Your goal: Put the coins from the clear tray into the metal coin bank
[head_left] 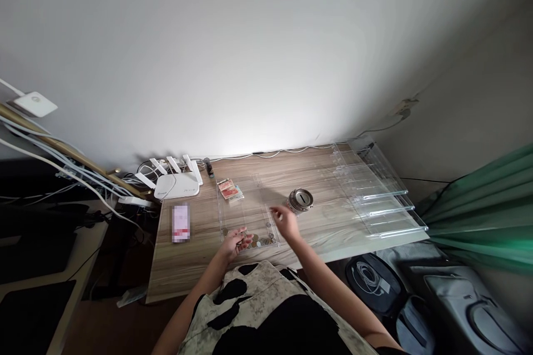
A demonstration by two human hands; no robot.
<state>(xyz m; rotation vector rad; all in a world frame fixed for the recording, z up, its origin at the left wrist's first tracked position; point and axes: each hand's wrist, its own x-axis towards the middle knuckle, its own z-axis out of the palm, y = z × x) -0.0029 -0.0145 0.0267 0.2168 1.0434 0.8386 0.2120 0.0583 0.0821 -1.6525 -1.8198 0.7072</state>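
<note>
A clear acrylic tray (pixel 221 216) lies on the desk in front of me, with loose coins (pixel 258 241) along its near edge and a few banknotes (pixel 230 189) towards its far left. Over the tray's near left part is my left hand (pixel 236 244), palm turned up and fingers curled around what look like coins. My right hand (pixel 286 223) hovers above the tray's right edge, fingertips pinched together; anything between them is too small to make out. Just beyond it stands a round metal coin bank (pixel 300 199) with a slot in its lid.
A white router (pixel 178 184) with raised antennas stands at the back left, a small dark object (pixel 209 167) beside it. Nearer is a blurred pink rectangular item (pixel 181 223). Stacked clear acrylic trays (pixel 387 213) occupy the right end. Cables run along the wall.
</note>
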